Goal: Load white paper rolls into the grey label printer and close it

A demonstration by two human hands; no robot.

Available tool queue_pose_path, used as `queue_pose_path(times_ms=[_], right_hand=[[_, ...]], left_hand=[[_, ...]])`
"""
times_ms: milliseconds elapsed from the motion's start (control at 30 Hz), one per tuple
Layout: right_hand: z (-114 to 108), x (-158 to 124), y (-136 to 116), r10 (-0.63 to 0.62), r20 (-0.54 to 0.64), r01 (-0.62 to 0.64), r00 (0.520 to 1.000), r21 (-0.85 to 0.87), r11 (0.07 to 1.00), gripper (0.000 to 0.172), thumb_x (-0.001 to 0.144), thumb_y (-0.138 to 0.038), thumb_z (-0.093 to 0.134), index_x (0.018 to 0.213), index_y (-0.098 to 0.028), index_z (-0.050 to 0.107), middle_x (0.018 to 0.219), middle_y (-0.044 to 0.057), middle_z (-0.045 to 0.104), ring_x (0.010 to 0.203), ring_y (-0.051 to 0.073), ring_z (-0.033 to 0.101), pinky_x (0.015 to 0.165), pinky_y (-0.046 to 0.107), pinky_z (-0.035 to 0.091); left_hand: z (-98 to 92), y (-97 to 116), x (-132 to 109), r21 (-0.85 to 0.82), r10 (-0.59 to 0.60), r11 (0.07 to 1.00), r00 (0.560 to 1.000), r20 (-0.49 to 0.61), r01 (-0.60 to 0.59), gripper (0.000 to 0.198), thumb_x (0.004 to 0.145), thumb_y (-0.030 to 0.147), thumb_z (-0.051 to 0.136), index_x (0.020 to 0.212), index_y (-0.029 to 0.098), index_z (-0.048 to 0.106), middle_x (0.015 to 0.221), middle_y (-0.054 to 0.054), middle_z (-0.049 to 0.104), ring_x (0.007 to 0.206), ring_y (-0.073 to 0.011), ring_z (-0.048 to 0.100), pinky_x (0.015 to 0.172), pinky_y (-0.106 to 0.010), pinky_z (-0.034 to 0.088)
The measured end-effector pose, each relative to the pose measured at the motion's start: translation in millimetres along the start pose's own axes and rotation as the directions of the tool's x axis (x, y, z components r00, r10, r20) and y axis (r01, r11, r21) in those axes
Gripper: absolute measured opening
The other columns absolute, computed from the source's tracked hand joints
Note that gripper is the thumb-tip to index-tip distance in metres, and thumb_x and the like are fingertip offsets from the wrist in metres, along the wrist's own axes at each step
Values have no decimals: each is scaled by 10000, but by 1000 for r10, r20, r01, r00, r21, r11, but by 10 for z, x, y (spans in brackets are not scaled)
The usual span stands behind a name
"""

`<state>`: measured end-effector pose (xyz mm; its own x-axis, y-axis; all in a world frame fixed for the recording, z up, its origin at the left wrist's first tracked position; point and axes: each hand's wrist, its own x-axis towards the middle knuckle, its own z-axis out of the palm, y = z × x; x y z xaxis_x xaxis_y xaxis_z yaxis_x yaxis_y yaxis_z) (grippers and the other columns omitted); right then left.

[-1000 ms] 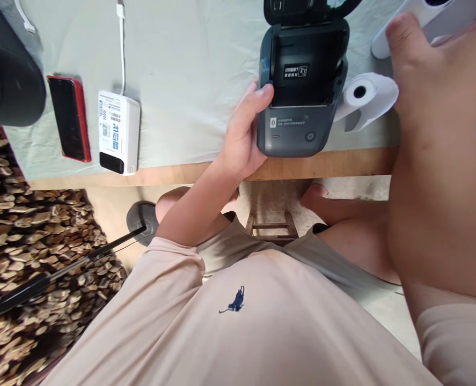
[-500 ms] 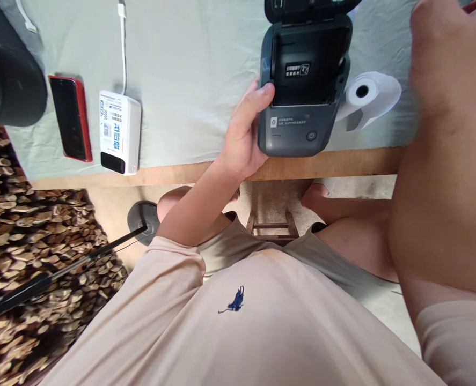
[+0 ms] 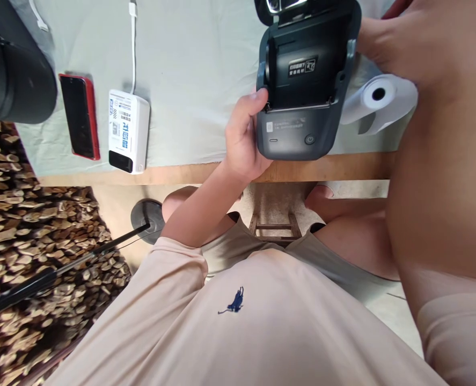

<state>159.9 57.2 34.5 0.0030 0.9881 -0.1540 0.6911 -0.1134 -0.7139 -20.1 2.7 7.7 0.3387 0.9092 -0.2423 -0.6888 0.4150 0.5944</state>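
Observation:
A dark grey label printer (image 3: 302,91) with its lid swung open sits near the table's front edge, tilted a little. My left hand (image 3: 243,136) grips its left side, thumb hooked on the rim of the open paper bay. My right hand (image 3: 386,37) rests against the printer's right side near the top; its fingers are hidden behind the printer. A white paper roll (image 3: 376,102) lies on the cloth just right of the printer, under my right forearm.
A red phone (image 3: 80,115) and a white power bank (image 3: 127,131) with a cable (image 3: 133,48) lie on the pale green cloth (image 3: 189,69) at left. A black cylinder (image 3: 12,80) stands far left. The wooden table edge (image 3: 173,174) runs across; a stool (image 3: 276,228) below.
My right hand has swung from above the paper roll to the printer's right side. The printer has tipped and shifted slightly under my left hand's grip.

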Motion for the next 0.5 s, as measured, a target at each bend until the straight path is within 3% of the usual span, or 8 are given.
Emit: queue_pose_path(times_ms=[133,233,333,433,500], right_hand=[[35,37,-26,20,3,-20,1000,-156,987,386,724,-452,477,1073,-294,523,1003,-43,445,906,-48,364,918,134,348],[43,45,-43,32,-26,-36,999,-175,984,475,783,-593,293,1046,-277,530,968,-54,491,824,-60,365,899,163,352],[40,60,-3,34,-44,-41,998,-190,981,533,784,-639,224,1020,-279,539,959,-73,508,767,-75,355,855,176,347],[40,118,113,56,-85,-75,995,-232,970,419,741,-581,400,1000,-282,539,990,-99,502,741,-90,332,805,165,336],[47,174,207,86,-121,-112,989,-228,967,423,710,-567,463,1012,-278,527,978,-99,512,716,-93,349,692,131,317]], left_hand=[[-11,16,4,126,-50,989,980,-193,76,263,792,306,394,874,203,621,890,-17,709,1285,-194,448,996,-288,479],[-49,12,3,157,-77,979,948,-308,130,321,781,372,424,987,214,612,947,-1,707,1291,-204,443,963,-284,505],[-76,-4,3,173,-74,977,959,-272,125,345,778,419,420,984,219,611,935,10,697,1277,-228,462,950,-323,526],[-57,-8,2,233,-81,962,967,-241,139,335,788,412,393,972,228,605,948,25,685,1273,-226,466,954,-341,527],[-24,-3,0,254,-74,959,977,-202,125,333,799,386,361,971,230,599,957,27,677,1276,-220,462,966,-354,517]])
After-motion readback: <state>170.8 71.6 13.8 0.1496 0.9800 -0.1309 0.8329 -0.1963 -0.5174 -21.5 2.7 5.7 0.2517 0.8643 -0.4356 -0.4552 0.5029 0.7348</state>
